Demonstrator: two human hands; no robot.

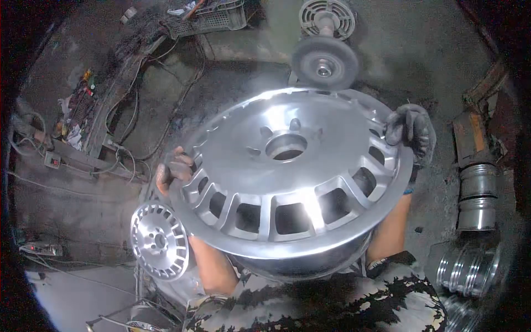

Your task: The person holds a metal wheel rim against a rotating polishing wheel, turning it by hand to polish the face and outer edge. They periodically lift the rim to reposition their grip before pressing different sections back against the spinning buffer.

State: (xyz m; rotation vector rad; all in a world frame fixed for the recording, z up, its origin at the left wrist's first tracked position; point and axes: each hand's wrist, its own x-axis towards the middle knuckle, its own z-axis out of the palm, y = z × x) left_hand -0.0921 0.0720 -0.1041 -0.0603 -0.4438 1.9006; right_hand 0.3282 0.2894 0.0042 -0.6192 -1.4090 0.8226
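Observation:
A large silver alloy wheel rim (221, 166) fills the middle of the view, face up and tilted, with a round centre hole and a ring of openings near its edge. At its left edge, the fingers of my left hand (178, 169) are wrapped over the lip. My right hand (410, 133), in a dark grey glove, grips the right edge with curled fingers. Just beyond the rim's far edge is a round buffing wheel (325, 65) on a machine shaft; the rim's edge overlaps its lower part in this view.
A smaller multi-spoke wheel rim (145, 243) leans at the lower left. Several metal rims (477, 213) are stacked along the right. A plastic crate (213, 21) stands at the back, and cables (135, 99) run along the left. A camouflage-patterned garment (310, 304) covers my lap.

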